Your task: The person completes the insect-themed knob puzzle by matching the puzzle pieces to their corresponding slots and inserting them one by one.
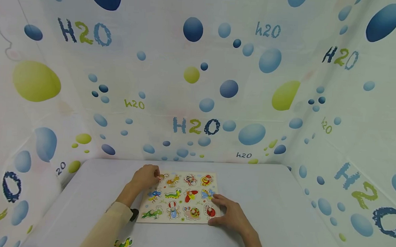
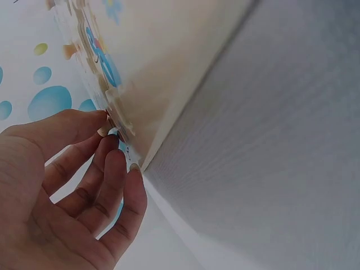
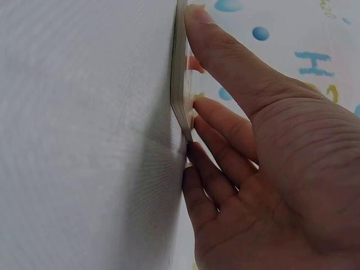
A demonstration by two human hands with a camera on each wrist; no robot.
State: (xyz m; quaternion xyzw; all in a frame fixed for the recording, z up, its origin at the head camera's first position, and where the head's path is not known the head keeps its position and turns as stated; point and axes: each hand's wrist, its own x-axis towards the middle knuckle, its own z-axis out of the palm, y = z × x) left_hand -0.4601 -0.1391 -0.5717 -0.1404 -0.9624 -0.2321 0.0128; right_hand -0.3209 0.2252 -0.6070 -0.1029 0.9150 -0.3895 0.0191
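A wooden peg puzzle board (image 1: 180, 187) with insect pictures lies flat on the white table. My left hand (image 1: 146, 175) is over its far left corner, where thumb and forefinger pinch the small knob of a puzzle piece (image 1: 163, 176). Most of that piece is hidden behind the fingers in the head view. At the right side, my right hand (image 1: 232, 215) rests on the board with loosely bent fingers. Its thumb (image 3: 222, 50) lies along the near right edge, beside the ladybug piece (image 1: 210, 211), and the forefinger reaches the blue-winged insect piece (image 1: 208, 194).
A loose green-and-yellow caterpillar piece (image 1: 123, 244) lies on the table (image 1: 176, 242) near the left forearm. Grasshopper (image 1: 152, 212), beetle (image 1: 173, 210) and snail (image 1: 192, 212) pieces line the board's near row. Printed cloth walls (image 1: 166, 81) surround the table.
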